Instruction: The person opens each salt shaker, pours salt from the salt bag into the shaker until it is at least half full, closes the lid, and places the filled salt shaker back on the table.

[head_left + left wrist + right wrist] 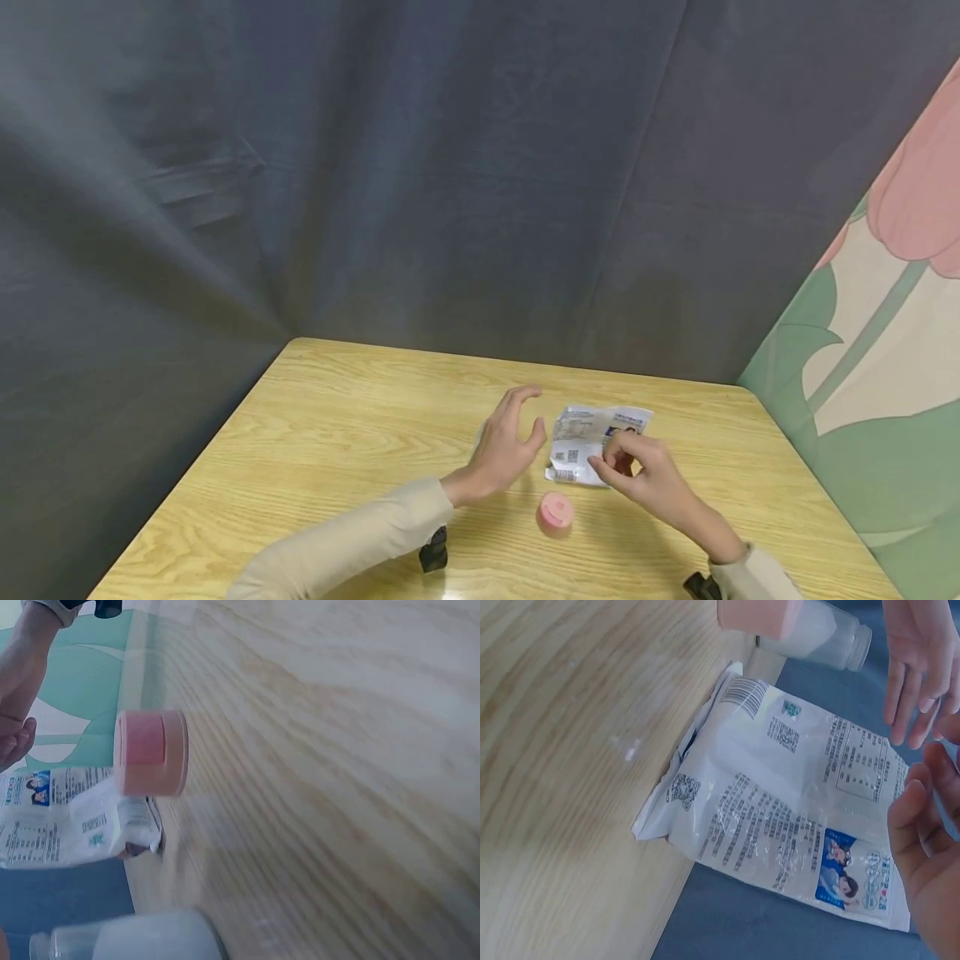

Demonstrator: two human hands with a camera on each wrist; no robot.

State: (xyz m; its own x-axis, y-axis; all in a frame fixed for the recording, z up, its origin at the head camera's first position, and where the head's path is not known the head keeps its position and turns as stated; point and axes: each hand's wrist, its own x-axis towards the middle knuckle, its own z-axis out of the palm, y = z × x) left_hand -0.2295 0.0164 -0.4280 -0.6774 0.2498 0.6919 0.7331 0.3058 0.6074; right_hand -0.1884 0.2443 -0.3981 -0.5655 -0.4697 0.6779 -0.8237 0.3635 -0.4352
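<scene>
A white printed plastic packet (581,446) stands on the table, with barcodes, small text and a blue picture in the right wrist view. My right hand (648,479) hovers in front of its right side, fingers loosely curled with a gap to the thumb. In the right wrist view, its fingertips (919,787) overlap the packet's upper edge. To the left, my left hand (502,446) is raised with fingers spread and nothing in them. A clear bottle (150,937) with whitish contents and an uncapped neck is mostly hidden behind that hand in the head view. A pink round lid (556,510) sits nearer me.
The wooden table (360,425) ends at a dark curtain (465,183) along the back and left. At the right hangs a flowered cloth (885,400) in green and pink. Black straps with small devices (433,550) are on both wrists.
</scene>
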